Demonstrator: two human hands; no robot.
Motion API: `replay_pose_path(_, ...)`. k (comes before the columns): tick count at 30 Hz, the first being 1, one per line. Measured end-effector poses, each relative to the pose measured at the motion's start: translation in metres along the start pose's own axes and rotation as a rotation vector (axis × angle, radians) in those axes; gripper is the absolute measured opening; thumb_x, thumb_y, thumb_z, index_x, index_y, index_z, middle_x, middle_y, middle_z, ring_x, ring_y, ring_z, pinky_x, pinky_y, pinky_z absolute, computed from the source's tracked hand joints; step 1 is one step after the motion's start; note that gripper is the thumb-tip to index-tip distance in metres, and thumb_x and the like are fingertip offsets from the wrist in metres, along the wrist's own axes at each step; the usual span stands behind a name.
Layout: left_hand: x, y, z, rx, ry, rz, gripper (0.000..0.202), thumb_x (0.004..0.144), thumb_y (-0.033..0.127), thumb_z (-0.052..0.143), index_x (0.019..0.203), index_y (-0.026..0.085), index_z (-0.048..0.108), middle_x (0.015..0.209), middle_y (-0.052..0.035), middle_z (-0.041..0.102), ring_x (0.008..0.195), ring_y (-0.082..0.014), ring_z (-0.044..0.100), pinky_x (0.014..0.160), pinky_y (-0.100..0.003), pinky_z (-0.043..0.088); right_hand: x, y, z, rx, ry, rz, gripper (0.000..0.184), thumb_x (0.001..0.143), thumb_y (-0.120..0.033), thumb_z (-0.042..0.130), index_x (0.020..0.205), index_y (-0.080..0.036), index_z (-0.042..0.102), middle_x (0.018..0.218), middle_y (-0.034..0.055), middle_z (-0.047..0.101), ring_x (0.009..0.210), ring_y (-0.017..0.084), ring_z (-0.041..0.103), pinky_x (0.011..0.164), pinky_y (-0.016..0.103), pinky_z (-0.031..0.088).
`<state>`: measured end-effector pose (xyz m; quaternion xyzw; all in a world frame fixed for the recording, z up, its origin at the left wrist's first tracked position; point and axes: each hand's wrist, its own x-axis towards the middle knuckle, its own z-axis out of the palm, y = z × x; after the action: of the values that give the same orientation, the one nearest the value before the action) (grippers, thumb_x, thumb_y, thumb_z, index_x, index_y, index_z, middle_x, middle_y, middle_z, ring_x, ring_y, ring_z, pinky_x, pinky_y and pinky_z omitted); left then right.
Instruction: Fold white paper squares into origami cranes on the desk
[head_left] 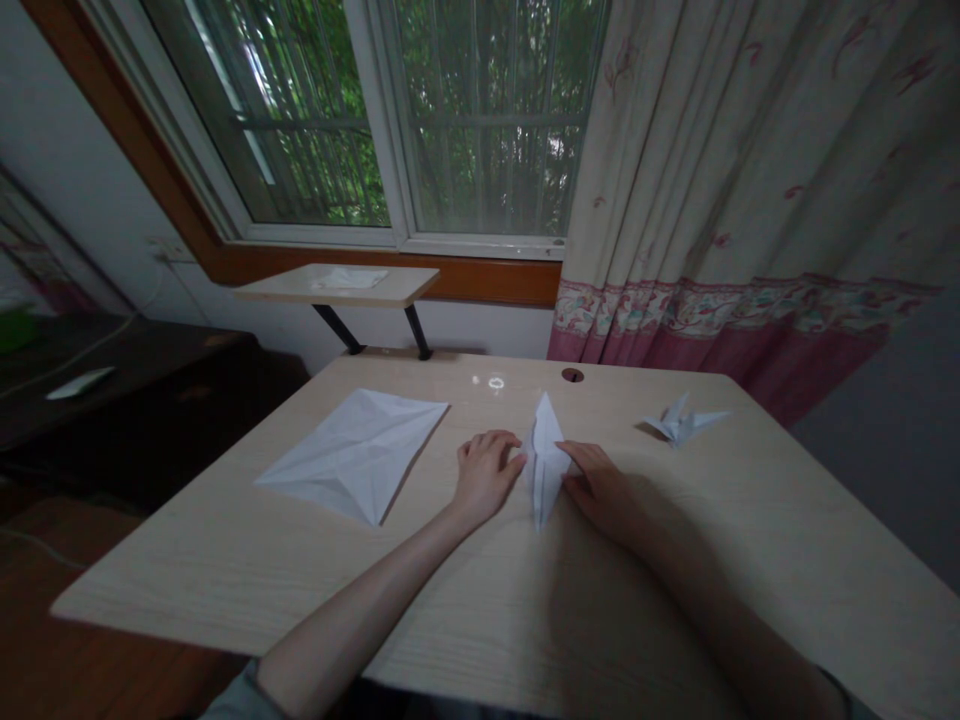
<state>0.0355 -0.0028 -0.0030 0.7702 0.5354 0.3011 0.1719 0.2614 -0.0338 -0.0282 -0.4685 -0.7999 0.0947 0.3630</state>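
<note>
A narrow white folded paper shape point(545, 455), pointed at both ends, lies flat on the light wooden table point(480, 590). My left hand point(486, 475) rests at its left edge, fingers curled with the tips pressing the paper. On the other side my right hand point(600, 485) lies flat, its fingers pressing the paper's right edge. A creased, unfolded white sheet point(360, 452) is spread on the table to the left of my left hand. A finished white paper crane point(684, 422) stands to the right, apart from both hands.
A small round hole point(572, 375) is in the table near its far edge. Behind it a small shelf point(341, 284) juts from the wall under the window point(390, 120). A patterned curtain point(750, 200) hangs at right. A dark cabinet point(127, 390) stands at left.
</note>
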Motion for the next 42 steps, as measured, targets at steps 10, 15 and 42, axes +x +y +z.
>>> replay_pose_path(10,0.001,0.000,0.000,-0.055,0.016,-0.017,0.007,0.088,0.024,0.067,0.090,0.022,0.061,0.115,-0.0012,0.069,0.114,-0.0244,0.057,0.099,-0.042,0.031,0.001,-0.006,-0.003,-0.003,-0.048,-0.023,0.045,0.091,-0.018,0.050,0.135,-0.023,0.053,0.128,0.0115,0.064,0.120,0.028,0.057,0.103,0.052,0.048)
replay_pose_path(15,0.000,0.000,0.000,-0.054,0.013,-0.007,0.015,0.084,0.018,0.067,0.096,0.023,0.061,0.114,-0.0009,0.068,0.114,-0.0245,0.056,0.099,-0.042,0.031,0.002,-0.008,-0.003,0.010,-0.030,0.008,0.052,0.091,-0.019,0.049,0.142,-0.028,0.047,0.132,0.0094,0.062,0.122,0.027,0.057,0.105,0.050,0.048)
replay_pose_path(42,-0.002,0.013,-0.014,-0.238,0.050,0.166,0.011,0.084,0.018,0.063,0.080,0.022,0.072,0.111,-0.0031,0.069,0.108,-0.0231,0.060,0.099,-0.041,0.043,-0.003,-0.010,-0.012,0.134,0.088,-0.028,0.035,0.104,-0.034,0.036,0.128,-0.026,0.059,0.120,0.0093,0.069,0.112,0.025,0.063,0.098,0.046,0.051)
